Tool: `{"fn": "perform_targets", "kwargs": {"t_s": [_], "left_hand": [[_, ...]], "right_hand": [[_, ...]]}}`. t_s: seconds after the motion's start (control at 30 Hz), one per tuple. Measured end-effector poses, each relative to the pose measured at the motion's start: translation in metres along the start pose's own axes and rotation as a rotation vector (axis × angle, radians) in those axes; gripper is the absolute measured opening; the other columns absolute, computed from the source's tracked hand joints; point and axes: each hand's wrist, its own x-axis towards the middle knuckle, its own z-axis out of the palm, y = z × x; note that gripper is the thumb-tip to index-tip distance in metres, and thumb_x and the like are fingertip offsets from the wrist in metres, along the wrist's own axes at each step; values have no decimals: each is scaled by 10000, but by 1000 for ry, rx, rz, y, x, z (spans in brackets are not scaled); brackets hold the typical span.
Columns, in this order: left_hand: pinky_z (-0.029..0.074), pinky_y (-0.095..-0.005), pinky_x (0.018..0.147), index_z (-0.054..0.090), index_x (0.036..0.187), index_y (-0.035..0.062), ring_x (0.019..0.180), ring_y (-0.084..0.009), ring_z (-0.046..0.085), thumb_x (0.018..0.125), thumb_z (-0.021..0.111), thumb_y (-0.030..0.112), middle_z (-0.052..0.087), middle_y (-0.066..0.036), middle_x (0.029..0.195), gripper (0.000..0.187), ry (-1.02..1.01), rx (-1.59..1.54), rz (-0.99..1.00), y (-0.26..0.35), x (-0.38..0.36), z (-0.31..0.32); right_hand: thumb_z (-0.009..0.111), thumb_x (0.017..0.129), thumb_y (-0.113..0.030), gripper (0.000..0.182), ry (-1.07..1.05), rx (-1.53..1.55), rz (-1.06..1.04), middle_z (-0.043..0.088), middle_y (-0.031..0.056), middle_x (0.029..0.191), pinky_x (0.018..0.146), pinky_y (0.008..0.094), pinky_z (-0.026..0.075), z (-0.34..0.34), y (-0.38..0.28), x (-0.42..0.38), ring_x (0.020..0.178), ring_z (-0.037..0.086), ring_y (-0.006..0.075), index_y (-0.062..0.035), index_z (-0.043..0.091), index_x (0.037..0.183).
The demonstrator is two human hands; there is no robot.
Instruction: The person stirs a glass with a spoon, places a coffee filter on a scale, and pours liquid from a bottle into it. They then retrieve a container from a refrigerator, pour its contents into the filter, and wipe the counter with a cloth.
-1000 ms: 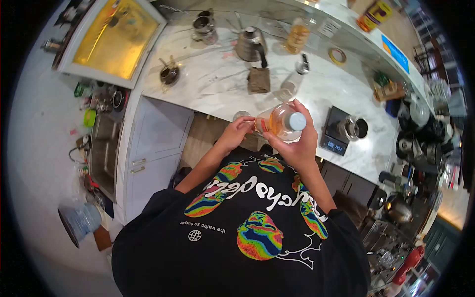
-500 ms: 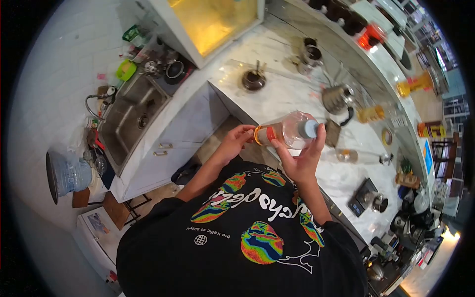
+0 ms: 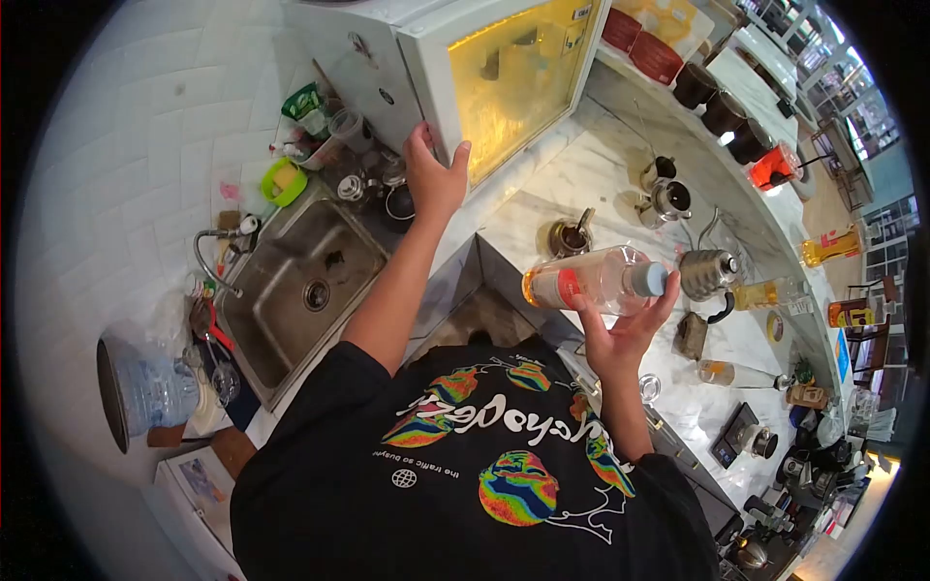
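A clear plastic bottle (image 3: 608,276) with a grey-blue cap, a red mark and an orange band at its base lies tilted in my right hand (image 3: 625,334), whose thumb and fingers hold it near the cap end. My left arm reaches out to the small white glass-door fridge (image 3: 441,107). There my left hand (image 3: 436,179) is at the lower corner of the door, thumb and fingers spread on either side of the edge. Behind the bottle on the counter stands a dark round pot (image 3: 570,235) with a utensil in it.
On the left is a steel sink (image 3: 315,295) with a curved tap (image 3: 215,254). The marble counter (image 3: 542,194) holds metal pitchers (image 3: 668,201), a gooseneck kettle (image 3: 707,274) and a scale (image 3: 738,434). Several dark cups (image 3: 722,111) line the raised ledge. A water jug (image 3: 160,392) stands lower left.
My left hand has left the bottle's base and reached the fridge door corner. My right hand still holds the bottle. The view has shifted, bringing more of the fridge into sight.
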Motion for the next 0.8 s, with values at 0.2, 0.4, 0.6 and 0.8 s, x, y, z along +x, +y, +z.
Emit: {"fn": "perform_targets", "kwargs": {"t_s": [0.2, 0.4, 0.6, 0.8], "left_hand": [[496, -454, 932, 525, 1286, -1, 1075, -324, 625, 850, 837, 200, 612, -168, 1141, 573, 57, -24, 12, -2, 2, 11], [544, -398, 818, 579, 1162, 28, 892, -270, 684, 759, 941, 231, 676, -124, 982, 579, -119, -155, 88, 22, -37, 13], [546, -361, 808, 616, 1120, 45, 841, -193, 684, 715, 973, 265, 705, -71, 893, 584, -316, -295, 113, 27, -40, 17], [546, -337, 777, 672, 937, 30, 821, -177, 680, 728, 963, 254, 706, -63, 872, 423, -509, -249, 128, 35, -24, 1]], "right_hand": [[880, 809, -15, 1187, 27, 11, 58, 351, 273, 1549, 1176, 513, 380, 10, 3, 8, 1410, 444, 371, -75, 44, 1650], [865, 818, -1, 1198, 50, -6, 106, 327, 260, 1575, 1184, 501, 387, 22, 3, 19, 1426, 444, 358, -86, 11, 1653], [868, 817, 4, 1248, 49, -3, 142, 350, 268, 1553, 1179, 507, 394, 11, 3, 15, 1431, 433, 366, -83, -57, 1649], [884, 809, -22, 1298, 100, 113, 257, 349, 262, 1563, 1193, 510, 375, -2, 7, 21, 1433, 428, 363, -82, -100, 1654]]}}
